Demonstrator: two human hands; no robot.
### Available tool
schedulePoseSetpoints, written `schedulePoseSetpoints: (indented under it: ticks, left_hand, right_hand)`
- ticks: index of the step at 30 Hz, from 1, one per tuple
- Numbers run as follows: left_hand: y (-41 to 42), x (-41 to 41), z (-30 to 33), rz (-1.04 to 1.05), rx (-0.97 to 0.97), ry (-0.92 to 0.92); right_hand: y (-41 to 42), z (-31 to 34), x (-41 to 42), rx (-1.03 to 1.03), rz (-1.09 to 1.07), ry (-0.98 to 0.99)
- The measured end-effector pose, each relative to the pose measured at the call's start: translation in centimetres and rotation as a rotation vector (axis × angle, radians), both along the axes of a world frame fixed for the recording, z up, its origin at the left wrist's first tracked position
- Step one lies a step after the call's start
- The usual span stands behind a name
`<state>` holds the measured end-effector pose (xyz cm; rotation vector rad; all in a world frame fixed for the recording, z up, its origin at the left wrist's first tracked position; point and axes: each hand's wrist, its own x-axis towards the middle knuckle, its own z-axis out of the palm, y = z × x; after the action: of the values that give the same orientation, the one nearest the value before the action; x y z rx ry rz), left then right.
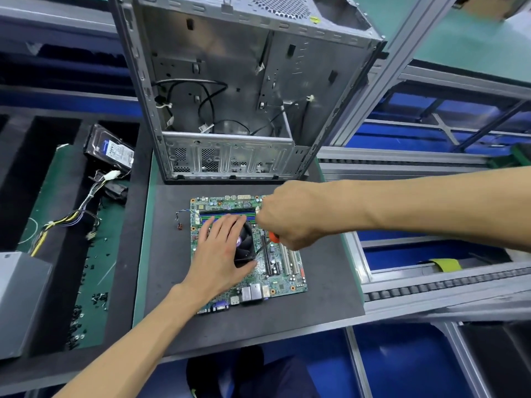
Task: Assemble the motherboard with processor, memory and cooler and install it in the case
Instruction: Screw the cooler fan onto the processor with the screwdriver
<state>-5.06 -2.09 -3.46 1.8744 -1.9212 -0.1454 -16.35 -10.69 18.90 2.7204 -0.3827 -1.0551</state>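
Observation:
A green motherboard (287, 280) lies flat on the dark mat (169, 254). On it sits a black fan cooler (245, 245), and memory sticks (227, 214) fill the slots behind it. My left hand (222, 251) rests flat on the cooler with straight fingers. My right hand (290, 216) grips an orange-handled screwdriver (273, 236); its tip points down at the cooler's right near corner. The processor is hidden under the cooler. The open metal case (230, 156) stands just behind the board, with loose cables inside.
A hard drive (110, 149) and a bundle of power cables (71, 216) lie in the left tray. Several small black screws (92, 282) are scattered on the green strip. A grey power supply (20, 300) sits at the far left. Roller conveyor rails (445, 285) run along the right.

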Motion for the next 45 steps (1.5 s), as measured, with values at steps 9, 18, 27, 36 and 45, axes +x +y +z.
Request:
schedulePoseSetpoints:
  ticks: [9,18,27,36,45]
  left_hand:
    - [0.0,-0.2,0.2,-0.010,0.009,0.001]
    - [-0.1,-0.2,0.4,-0.009,0.013,0.000]
    - [-0.1,-0.5,0.7,-0.006,0.006,0.001]
    - [0.0,-0.3,0.6,-0.006,0.024,-0.007]
    - [0.0,-0.4,0.5,-0.008,0.008,-0.004]
  right_hand:
    - [-3.5,-1.8,-2.4,0.728,-1.484,0.078]
    - [1.2,-0.4,-1.7,-0.133,0.292,0.011]
    - [-2.0,-2.7,-3.8,0.808,-1.690,0.030]
    - [0.7,-0.4,-2.5,-0.133,0.189,-0.048]
    - [-2.3,-2.4,-1.8,0.709,-1.558,0.096]
